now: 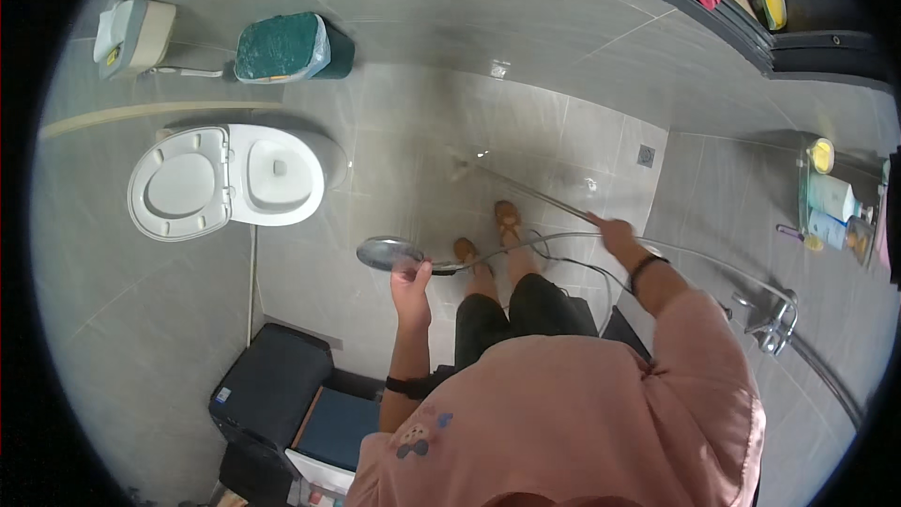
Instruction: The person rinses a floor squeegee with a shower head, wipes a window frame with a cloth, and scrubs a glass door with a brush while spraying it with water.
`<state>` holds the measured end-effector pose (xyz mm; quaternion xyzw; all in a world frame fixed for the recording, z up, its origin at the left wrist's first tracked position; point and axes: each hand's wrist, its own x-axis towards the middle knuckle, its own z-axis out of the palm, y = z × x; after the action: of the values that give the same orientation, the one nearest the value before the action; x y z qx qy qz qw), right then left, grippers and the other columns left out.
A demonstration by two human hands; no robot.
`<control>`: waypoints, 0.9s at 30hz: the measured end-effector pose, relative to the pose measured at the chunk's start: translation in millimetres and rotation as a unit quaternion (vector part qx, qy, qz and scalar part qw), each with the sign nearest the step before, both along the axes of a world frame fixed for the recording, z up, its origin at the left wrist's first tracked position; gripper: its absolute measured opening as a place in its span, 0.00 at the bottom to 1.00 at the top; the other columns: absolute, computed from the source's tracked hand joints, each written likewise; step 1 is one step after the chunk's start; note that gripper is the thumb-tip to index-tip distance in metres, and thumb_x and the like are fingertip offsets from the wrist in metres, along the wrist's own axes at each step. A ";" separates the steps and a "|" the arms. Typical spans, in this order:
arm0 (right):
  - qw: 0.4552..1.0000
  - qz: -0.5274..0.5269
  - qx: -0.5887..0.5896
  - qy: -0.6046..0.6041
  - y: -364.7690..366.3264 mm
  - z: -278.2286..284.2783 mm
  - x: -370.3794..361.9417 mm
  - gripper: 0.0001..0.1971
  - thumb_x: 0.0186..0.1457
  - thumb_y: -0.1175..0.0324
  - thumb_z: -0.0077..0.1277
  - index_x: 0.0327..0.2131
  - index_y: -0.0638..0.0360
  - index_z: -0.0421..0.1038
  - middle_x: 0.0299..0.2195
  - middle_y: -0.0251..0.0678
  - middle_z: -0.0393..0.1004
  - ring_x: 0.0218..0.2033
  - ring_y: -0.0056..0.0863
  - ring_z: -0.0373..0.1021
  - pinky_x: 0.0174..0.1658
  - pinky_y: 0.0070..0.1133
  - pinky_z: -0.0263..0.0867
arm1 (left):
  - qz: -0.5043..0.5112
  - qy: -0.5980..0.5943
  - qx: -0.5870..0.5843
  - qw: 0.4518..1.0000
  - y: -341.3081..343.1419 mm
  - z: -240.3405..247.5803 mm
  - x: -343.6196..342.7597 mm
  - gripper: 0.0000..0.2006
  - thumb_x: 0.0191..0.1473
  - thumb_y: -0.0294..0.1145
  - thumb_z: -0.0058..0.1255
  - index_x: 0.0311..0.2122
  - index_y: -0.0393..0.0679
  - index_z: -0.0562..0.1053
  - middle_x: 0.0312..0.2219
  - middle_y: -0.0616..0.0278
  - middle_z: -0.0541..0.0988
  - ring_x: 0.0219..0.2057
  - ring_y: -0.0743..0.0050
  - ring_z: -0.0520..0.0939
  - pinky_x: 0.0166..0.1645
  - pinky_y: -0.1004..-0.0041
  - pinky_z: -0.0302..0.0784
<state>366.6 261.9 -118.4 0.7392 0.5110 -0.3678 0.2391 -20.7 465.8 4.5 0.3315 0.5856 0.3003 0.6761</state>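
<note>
Left hand (411, 284) closed on the handle of a round chrome shower head (389, 253), face up, above grey floor tiles (394, 131). Right hand (617, 235) grips its silver metal hose (554, 238), which loops between both hands.

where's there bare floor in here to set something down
Bare grey tile lies between the toilet and the feet, and beyond, toward the green bin. Crowded: the dark box by the left hand holding the shower head, and the shelf of bottles past the right hand.
</note>
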 end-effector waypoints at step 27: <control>0.961 -0.067 0.234 0.135 481.7 -54.2 -315.0 0.15 0.49 0.69 0.43 0.42 0.55 0.67 0.28 0.41 0.74 0.30 0.37 0.72 0.31 0.33 0.68 | -0.010 0.037 -0.017 0.999 201.5 21.7 -123.4 0.13 0.47 0.23 0.49 0.39 0.37 0.64 0.34 0.60 0.71 0.39 0.70 0.72 0.50 0.71 0.64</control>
<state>51.6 743.6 -172.6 0.7509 0.5593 -0.3493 -0.0368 -144.1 667.4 26.2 0.3372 0.6117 0.2710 0.6623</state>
